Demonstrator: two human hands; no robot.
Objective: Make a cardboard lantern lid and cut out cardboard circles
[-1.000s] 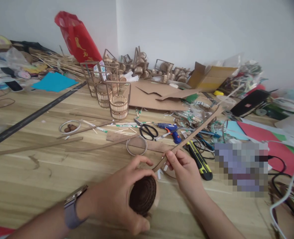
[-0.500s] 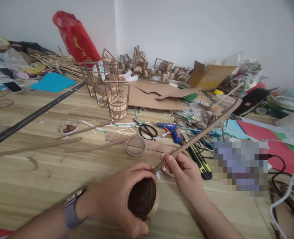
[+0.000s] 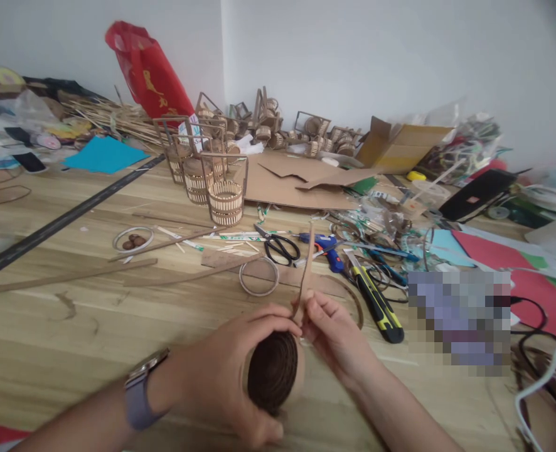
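My left hand (image 3: 240, 370), with a watch on the wrist, is wrapped round a coil of brown cardboard strip (image 3: 273, 371), whose spiral end faces me. From the coil's far side a loose cardboard strip (image 3: 309, 263) rises, pointing away from me. My right hand (image 3: 334, 333) pinches this strip between thumb and fingers, close to the coil and to my left fingertips. Just beyond the hands lies a roll of tape (image 3: 258, 276). A yellow and black utility knife (image 3: 376, 301) rests to the right of my right hand.
Black scissors (image 3: 278, 245) and a blue glue gun (image 3: 325, 248) lie ahead. Small slatted buckets (image 3: 225, 204) stand behind them, near cardboard sheets (image 3: 297, 185). Loose cardboard strips (image 3: 71, 276) and a tape ring holding brown balls (image 3: 133, 240) are at left. A cable (image 3: 536, 376) runs at right.
My right hand has moved left and closer to the coil. The loose strip has swung from slanting far right to nearly straight ahead. My left hand still grips the coil.
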